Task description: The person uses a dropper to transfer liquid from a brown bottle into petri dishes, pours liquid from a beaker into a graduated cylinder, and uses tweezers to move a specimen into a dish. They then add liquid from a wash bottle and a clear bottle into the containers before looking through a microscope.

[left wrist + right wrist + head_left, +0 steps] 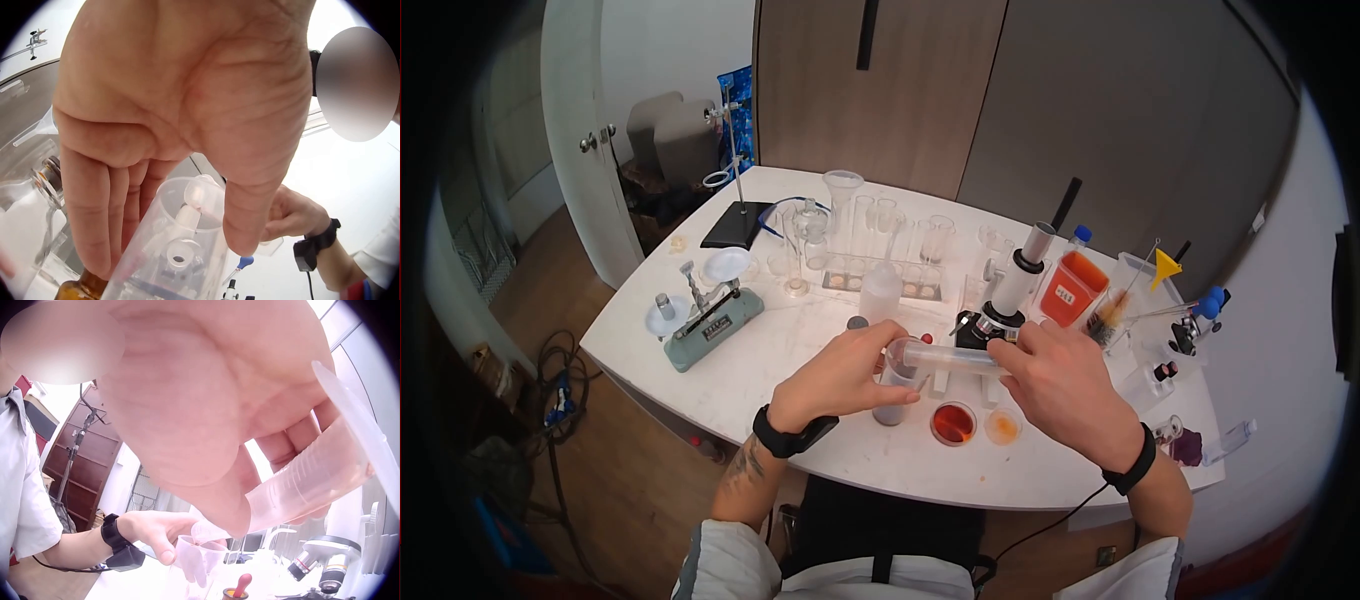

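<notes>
The right hand (1065, 385) grips a clear plastic measuring cylinder (950, 357), tipped flat, its mouth over a clear plastic beaker (897, 380) that the left hand (840, 375) holds at the rim. Both sit mid-table (730, 385), with two round dishes (953, 423) of orange liquid at the beaker's 4 o'clock.

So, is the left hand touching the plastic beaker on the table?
Touching. The left wrist view shows the left hand with fingers and thumb curled around the rim of the plastic beaker; the head view agrees.
</notes>
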Tool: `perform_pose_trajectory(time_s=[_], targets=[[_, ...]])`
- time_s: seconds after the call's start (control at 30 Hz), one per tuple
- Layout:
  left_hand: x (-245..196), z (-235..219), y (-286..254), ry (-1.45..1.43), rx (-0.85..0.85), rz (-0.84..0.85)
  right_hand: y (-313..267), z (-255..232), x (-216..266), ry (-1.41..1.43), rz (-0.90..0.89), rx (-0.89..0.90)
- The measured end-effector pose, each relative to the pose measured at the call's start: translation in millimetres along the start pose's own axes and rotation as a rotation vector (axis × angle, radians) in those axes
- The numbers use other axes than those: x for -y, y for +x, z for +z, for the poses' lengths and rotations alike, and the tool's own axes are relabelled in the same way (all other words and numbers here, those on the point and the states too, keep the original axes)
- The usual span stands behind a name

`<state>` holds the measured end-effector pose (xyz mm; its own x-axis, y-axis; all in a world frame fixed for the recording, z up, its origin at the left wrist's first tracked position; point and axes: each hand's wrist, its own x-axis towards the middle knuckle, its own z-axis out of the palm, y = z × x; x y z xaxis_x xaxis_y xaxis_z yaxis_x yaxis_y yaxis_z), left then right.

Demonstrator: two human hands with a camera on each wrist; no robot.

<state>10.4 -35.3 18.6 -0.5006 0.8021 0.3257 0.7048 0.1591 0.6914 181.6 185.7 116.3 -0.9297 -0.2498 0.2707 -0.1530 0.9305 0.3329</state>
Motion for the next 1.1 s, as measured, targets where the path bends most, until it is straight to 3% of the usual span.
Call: perform_pose_trajectory(time_s=[0.3, 0.4, 0.5, 0.63, 0.73, 0.83, 0.93, 1.1], targets=[[-2, 0, -1, -0.02, 0.018, -0.016, 0, -5, 1, 0.028, -0.05, -0.059], [1, 3, -1, -0.057, -0.011, 0.031, 0, -5, 1, 0.011, -0.034, -0.006], [-7, -2, -2, -0.01, 0.038, -0.031, -4, -3, -3, 0.081, -0.012, 0.014], [-2, -1, -3, 0.024, 0.024, -0.028, -13, 12, -9, 0.368, 0.096, -0.044], [1, -2, -6, 0.001, 0.008, -0.028, -21, 28, -9, 0.602, 0.276, 0.015], [-4, -4, -8, -0.036, 0.028, -0.073, -28, 43, -5, 0.928, 0.334, 0.016], [-4, -3, -8, -0.021, 0.037, -0.074, -30, 44, 1, 1.026, 0.397, 0.077], [2, 1, -15, -0.005, -0.042, -0.01, -34, 52, 8, 1.168, 0.345, 0.006]])
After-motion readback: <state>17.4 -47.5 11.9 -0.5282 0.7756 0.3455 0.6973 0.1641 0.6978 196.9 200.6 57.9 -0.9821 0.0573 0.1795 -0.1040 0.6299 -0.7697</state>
